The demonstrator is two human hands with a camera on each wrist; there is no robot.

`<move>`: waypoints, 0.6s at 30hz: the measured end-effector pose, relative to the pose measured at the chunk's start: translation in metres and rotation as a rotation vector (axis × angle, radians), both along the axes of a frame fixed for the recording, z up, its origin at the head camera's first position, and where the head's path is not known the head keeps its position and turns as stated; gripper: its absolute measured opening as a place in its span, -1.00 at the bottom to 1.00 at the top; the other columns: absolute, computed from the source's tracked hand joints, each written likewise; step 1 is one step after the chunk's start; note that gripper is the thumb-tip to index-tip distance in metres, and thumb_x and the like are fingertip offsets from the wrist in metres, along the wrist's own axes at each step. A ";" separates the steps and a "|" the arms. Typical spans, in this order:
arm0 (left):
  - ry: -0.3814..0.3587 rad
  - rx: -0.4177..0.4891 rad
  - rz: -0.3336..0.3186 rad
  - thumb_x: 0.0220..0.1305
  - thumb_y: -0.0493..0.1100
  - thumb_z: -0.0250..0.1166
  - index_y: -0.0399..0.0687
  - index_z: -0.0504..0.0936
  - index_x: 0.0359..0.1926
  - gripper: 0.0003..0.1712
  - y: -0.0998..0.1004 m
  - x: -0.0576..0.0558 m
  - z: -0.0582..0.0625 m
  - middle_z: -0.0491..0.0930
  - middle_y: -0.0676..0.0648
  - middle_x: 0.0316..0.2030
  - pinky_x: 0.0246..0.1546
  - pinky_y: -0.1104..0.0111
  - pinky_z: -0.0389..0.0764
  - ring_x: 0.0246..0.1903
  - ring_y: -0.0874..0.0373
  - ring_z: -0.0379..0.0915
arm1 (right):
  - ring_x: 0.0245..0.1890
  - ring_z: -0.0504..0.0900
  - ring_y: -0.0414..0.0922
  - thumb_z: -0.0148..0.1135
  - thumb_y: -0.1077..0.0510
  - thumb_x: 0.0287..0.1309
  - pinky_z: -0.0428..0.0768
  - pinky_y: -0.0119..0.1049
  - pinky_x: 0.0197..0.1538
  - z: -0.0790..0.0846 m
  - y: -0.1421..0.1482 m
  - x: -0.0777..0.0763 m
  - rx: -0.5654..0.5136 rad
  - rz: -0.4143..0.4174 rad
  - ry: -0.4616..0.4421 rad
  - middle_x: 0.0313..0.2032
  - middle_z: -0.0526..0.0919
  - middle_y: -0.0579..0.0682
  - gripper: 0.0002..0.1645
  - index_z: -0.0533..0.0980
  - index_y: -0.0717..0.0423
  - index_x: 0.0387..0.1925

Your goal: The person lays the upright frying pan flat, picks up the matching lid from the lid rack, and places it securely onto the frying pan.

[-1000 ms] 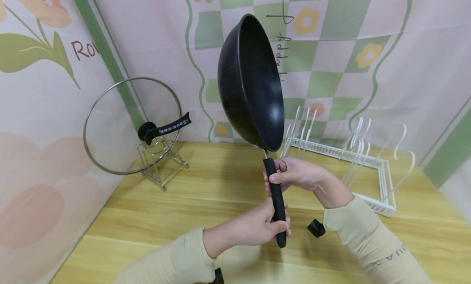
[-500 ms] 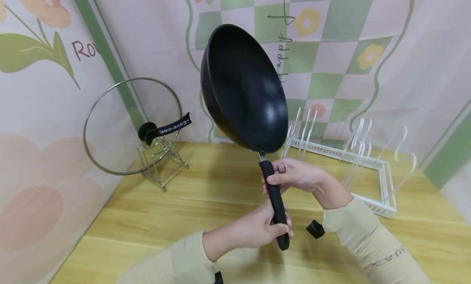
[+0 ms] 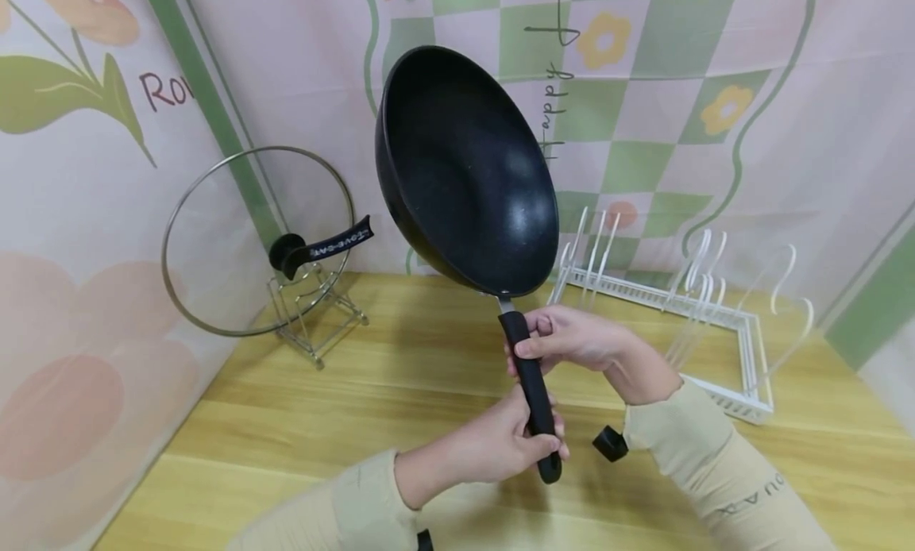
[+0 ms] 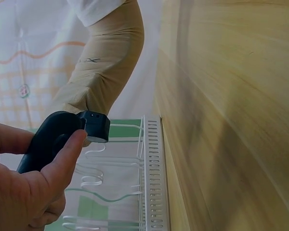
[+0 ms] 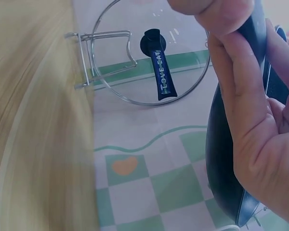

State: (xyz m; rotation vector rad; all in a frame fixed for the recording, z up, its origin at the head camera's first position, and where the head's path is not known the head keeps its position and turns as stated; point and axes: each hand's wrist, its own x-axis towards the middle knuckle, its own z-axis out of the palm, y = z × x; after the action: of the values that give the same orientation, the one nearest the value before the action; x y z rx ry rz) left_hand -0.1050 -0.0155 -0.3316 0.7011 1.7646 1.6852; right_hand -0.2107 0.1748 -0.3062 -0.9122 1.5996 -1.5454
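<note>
A black wok (image 3: 472,170) is held up off the table, its bowl tilted so the inside faces the head camera. My left hand (image 3: 493,440) grips the lower end of the black handle (image 3: 532,384). Higher up, near the metal neck, my right hand (image 3: 572,341) pinches the same handle with the thumb laid across it. In the left wrist view the left hand (image 4: 38,183) curls round the handle's end (image 4: 50,137). The right wrist view has the right hand (image 5: 260,130) at the handle, with the wok's dark outside (image 5: 219,154) behind the fingers.
A glass lid (image 3: 236,313) with a black knob handle (image 3: 322,249) leans upright in a wire stand (image 3: 318,348) at the left. On the right stands a white rack (image 3: 750,352) with several upright prongs. Printed cloth walls enclose the wooden table (image 3: 286,448).
The wok's bowl has swung left and turned, from nearly side-on to showing more of its inside. Both hands keep their hold on the handle.
</note>
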 end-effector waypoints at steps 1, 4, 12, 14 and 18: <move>-0.005 0.003 0.003 0.43 -0.54 0.09 -0.41 0.18 0.33 -0.48 0.000 0.000 0.000 0.47 -0.05 -0.14 -0.02 0.40 0.65 -0.09 0.05 0.66 | -0.20 0.75 -0.15 0.18 0.19 0.48 0.75 -0.23 -0.13 0.000 0.000 0.000 0.001 -0.001 -0.002 -0.27 0.77 0.00 -0.90 0.58 0.14 -0.18; -0.013 0.009 0.016 0.41 -0.55 0.10 -0.41 0.19 0.32 -0.48 0.001 0.000 -0.001 0.48 -0.05 -0.15 -0.02 0.39 0.65 -0.09 0.04 0.67 | -0.21 0.75 -0.15 0.19 0.20 0.47 0.75 -0.23 -0.13 0.000 -0.001 0.000 0.001 -0.007 -0.006 -0.27 0.77 0.00 -0.91 0.58 0.14 -0.18; -0.043 0.036 0.035 0.36 -0.57 0.15 -0.43 0.23 0.27 -0.49 0.002 0.000 0.000 0.52 -0.04 -0.18 -0.01 0.40 0.65 -0.07 -0.01 0.68 | -0.22 0.75 -0.14 0.20 0.20 0.46 0.76 -0.20 -0.12 0.000 -0.002 0.000 0.013 -0.026 0.004 -0.28 0.77 0.01 -0.90 0.58 0.15 -0.20; -0.049 0.043 0.032 0.36 -0.58 0.15 -0.43 0.24 0.26 -0.49 0.002 0.000 0.000 0.52 -0.04 -0.18 0.00 0.39 0.65 -0.06 -0.03 0.68 | -0.22 0.75 -0.14 0.21 0.20 0.45 0.76 -0.20 -0.13 0.000 -0.002 0.001 0.019 -0.032 0.000 -0.28 0.77 0.01 -0.91 0.59 0.15 -0.20; -0.065 0.063 0.035 0.36 -0.59 0.15 -0.43 0.24 0.27 -0.49 0.003 0.000 0.001 0.51 -0.05 -0.18 0.02 0.37 0.64 -0.03 -0.09 0.67 | -0.23 0.75 -0.15 0.22 0.21 0.43 0.76 -0.22 -0.14 0.001 -0.003 0.002 0.036 -0.048 -0.004 -0.30 0.77 0.01 -0.92 0.59 0.15 -0.21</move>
State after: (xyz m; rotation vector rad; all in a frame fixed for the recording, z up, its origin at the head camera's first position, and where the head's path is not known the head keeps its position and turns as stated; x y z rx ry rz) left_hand -0.1052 -0.0128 -0.3309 0.6386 1.6946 1.7735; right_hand -0.2091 0.1717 -0.3048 -0.8558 1.6523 -1.5450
